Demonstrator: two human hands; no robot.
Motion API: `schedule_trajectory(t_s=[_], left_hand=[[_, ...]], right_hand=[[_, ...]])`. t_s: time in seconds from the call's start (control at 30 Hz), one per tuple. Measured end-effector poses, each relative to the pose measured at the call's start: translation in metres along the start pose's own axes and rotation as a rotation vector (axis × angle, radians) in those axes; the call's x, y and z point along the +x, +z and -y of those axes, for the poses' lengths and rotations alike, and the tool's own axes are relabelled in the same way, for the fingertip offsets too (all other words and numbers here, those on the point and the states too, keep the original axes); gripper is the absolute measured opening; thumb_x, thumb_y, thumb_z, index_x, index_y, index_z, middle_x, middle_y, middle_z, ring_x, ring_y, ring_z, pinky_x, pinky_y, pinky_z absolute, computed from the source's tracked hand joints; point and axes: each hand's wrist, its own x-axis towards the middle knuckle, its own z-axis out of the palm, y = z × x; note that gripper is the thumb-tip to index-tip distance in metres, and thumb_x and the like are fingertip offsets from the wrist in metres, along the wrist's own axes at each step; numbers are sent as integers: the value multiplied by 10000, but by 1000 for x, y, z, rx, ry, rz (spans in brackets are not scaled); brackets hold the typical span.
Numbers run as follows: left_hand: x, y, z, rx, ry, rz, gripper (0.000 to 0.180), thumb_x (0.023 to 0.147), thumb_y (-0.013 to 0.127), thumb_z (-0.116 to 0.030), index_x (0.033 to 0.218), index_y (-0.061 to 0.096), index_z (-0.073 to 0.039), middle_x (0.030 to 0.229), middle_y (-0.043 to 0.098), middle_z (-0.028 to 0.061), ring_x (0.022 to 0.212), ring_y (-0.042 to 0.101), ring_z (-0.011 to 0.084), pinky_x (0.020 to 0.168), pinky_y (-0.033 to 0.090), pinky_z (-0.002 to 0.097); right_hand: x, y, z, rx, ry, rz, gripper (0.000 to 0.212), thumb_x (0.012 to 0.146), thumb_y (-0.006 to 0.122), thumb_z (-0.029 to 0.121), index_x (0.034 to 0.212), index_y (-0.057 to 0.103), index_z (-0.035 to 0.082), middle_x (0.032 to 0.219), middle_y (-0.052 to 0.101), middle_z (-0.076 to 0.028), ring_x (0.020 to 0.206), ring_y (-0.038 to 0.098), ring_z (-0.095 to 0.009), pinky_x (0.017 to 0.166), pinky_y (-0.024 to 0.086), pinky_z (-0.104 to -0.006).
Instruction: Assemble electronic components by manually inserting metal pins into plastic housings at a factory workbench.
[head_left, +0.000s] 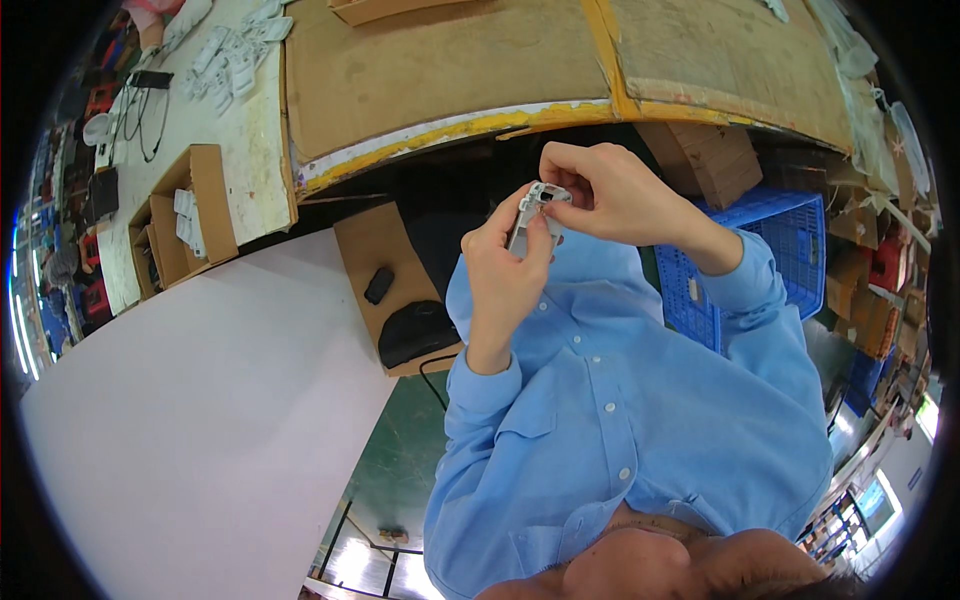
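A small white plastic housing (519,238) is held up in front of my blue shirt, just off the near edge of the workbench. Small dark and metallic details show near its upper end. My left hand (503,276) grips the housing's lower part between thumb and fingers. My right hand (618,196) is closed at the upper end, its thumb and fingertips pressed to the housing. Whether a tiny part sits between those right fingertips is too small to tell.
The cardboard-covered workbench (450,75) has a yellow-taped edge. On the left side table, white plastic parts (228,58) lie piled near an open cardboard box (208,215). A blue crate (690,300) stands by my right arm. Below left, a cardboard sheet (365,250) carries dark objects.
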Motion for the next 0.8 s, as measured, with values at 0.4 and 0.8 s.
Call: schedule_trajectory(t_s=[0.4, 0.8], left_hand=[[-2, 2, 4, 35, 50, -5, 257, 907, 592, -32, 1148, 655, 31, 810, 671, 30, 690, 592, 54, 601, 472, 199], [2, 7, 8, -57, 17, -48, 231, 928, 573, -59, 1131, 649, 22, 768, 662, 35, 635, 581, 55, 561, 476, 210]], right_hand=[[-2, 6, -1, -83, -35, -57, 232, 749, 709, 132, 831, 502, 67, 591, 486, -72, 519, 498, -226, 493, 364, -334], [1, 8, 3, -165, 60, -86, 235, 727, 699, 191, 882, 556, 88, 638, 584, -86, 616, 607, -296, 548, 449, -400]])
